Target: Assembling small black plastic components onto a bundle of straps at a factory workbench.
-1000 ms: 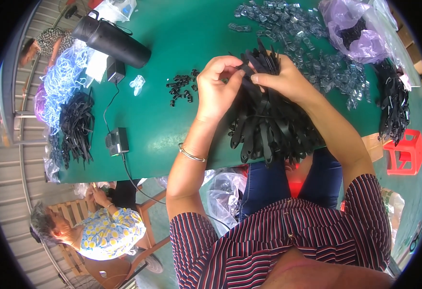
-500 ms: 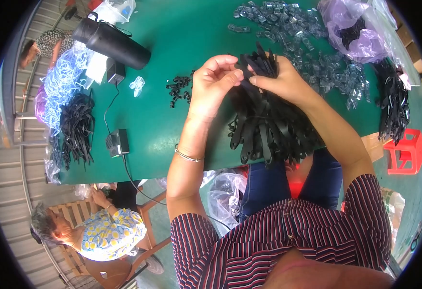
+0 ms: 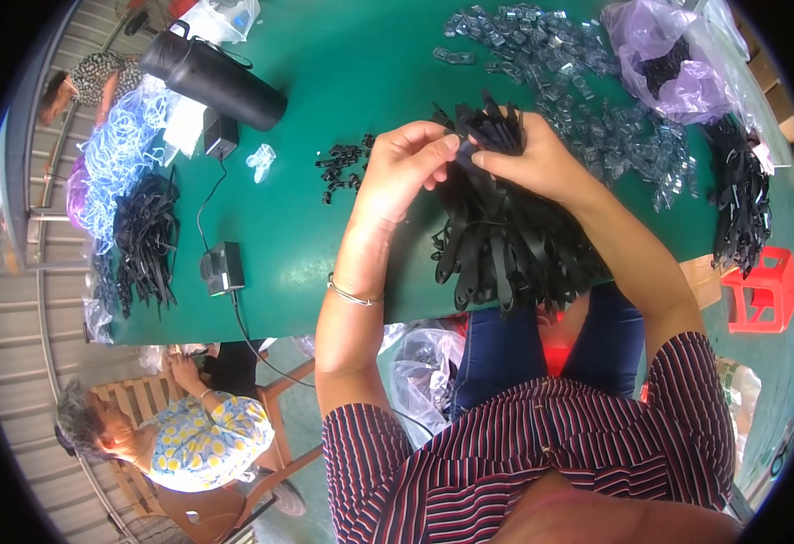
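A thick bundle of black straps is gripped near its upper end by my right hand, with the short ends poking up past the thumb. Its looped lower ends fan out over the table's near edge, above my lap. My left hand is closed beside it, thumb and forefinger pinched at one strap of the bundle; the other fingers are curled. Small black plastic pieces lie just left of this hand. Beyond the bundle, clear plastic buckles are spread in a loose heap.
On the green table are a black bottle, a small black box with a cable, blue cords and more black straps. A purple bag lies far right. Someone sits at lower left; a red stool stands right.
Both hands have come slightly nearer to me with the bundle's upper end. My left fingers have curled closer to the straps, and the pinch stays beside the bundle.
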The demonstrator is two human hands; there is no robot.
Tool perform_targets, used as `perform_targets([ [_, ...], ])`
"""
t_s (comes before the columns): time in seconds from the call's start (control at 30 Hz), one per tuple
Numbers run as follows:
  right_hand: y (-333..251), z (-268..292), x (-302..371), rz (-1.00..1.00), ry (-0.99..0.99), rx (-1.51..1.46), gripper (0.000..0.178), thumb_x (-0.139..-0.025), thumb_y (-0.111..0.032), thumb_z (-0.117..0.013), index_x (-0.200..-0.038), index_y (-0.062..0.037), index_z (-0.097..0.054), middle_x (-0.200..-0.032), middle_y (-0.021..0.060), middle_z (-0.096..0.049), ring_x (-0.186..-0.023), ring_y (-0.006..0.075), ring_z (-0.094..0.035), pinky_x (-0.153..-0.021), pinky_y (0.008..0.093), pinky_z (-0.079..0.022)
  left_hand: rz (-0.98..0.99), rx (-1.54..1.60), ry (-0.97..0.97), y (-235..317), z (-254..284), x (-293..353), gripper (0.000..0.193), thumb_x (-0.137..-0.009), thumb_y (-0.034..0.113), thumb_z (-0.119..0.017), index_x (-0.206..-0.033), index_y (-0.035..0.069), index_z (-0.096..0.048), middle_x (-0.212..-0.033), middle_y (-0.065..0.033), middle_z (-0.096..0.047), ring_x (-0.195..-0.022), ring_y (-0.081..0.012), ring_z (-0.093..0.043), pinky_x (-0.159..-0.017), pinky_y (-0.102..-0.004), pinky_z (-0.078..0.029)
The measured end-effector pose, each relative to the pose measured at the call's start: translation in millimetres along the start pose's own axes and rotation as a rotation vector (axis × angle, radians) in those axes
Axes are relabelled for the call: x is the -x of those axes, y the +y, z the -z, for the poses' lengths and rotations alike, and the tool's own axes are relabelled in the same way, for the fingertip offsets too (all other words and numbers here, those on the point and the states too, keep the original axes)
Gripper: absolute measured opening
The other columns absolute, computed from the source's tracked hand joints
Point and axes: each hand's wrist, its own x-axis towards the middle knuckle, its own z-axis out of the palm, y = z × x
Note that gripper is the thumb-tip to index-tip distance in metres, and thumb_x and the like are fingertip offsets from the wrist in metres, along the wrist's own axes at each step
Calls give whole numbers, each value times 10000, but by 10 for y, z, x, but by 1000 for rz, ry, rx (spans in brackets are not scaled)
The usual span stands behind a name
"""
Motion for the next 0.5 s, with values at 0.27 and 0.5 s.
perform_targets([
  [0.27,-23,42,-5,-129,96,-44,246,-723,-119,-689,-907,-10,-567,-789,18,-568,-657,96,-536,-596,237,-437,-307,-525,260,-62,-1,-27,82,-732,44,-647,-783,-20,-634,-728,-91,-623,-617,-144,-590,-573,-260,-473],
  [0.5,81,-22,-20,97,63,1,375,-688,-55,-699,-1024,20,-550,-899,33,-603,-805,85,-549,-752,259,-452,-385,-487,251,-116,-106,-7,65,-742,56,-639,-764,-5,-639,-686,-101,-602,-591,-174,-577,-555,-277,-457],
])
